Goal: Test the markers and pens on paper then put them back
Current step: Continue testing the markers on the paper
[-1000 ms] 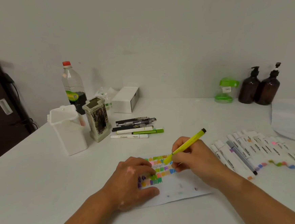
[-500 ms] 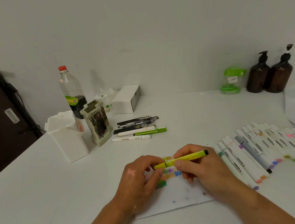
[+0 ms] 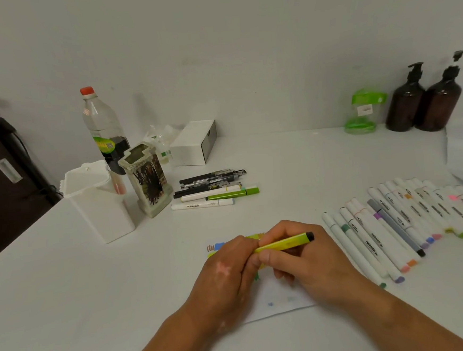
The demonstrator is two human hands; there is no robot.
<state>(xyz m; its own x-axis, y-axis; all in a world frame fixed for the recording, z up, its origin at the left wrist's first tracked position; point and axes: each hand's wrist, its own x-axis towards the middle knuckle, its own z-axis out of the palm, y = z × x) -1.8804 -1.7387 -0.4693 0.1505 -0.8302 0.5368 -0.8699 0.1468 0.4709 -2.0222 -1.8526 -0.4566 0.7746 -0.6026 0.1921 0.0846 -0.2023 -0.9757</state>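
A yellow-green highlighter (image 3: 288, 242) with a black end lies level between both hands, just above a white paper (image 3: 279, 301) covered in colour swatches. My right hand (image 3: 306, 261) grips its barrel. My left hand (image 3: 226, 270) is closed around its left end, which is hidden by the fingers. Both hands cover most of the paper. A row of several white markers (image 3: 400, 217) lies on the table to the right. A small pile of pens and markers (image 3: 212, 189) lies behind the paper, beside two holders.
A white plastic holder (image 3: 99, 202) and a patterned pen holder (image 3: 147, 179) stand at the left, with a bottle (image 3: 102, 130) and a white box (image 3: 194, 143) behind. Two brown pump bottles (image 3: 424, 102) and a green jar (image 3: 361, 112) stand by the wall at the right.
The right hand stopped writing and lifted the highlighter off the paper, turning it level. The left hand left the paper and closed over the highlighter's tip end.
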